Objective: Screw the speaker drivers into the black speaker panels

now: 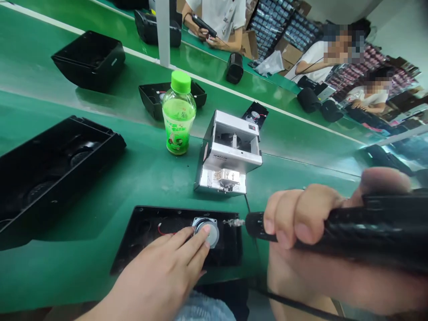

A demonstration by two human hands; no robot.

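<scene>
My left hand [157, 263] lies over a round metal speaker driver [207, 232], its fingertips pressing on the driver's rim and face. The driver sits in an open black plastic speaker housing [177, 236], and a thin red wire runs beside it. My right hand [301, 218] grips a black electric screwdriver [354, 225] lying crosswise. Its bit tip [232, 222], holding what looks like a small screw, points left at the driver and stays a little apart from it. Part of the housing is hidden under my left hand.
A silver automatic screw feeder [228, 154] stands beyond the housing, next to a green-capped bottle [179, 113]. Several black housings lie on the green workbench [80, 263]. Co-workers sit at a parallel bench beyond, one holding a black screwdriver.
</scene>
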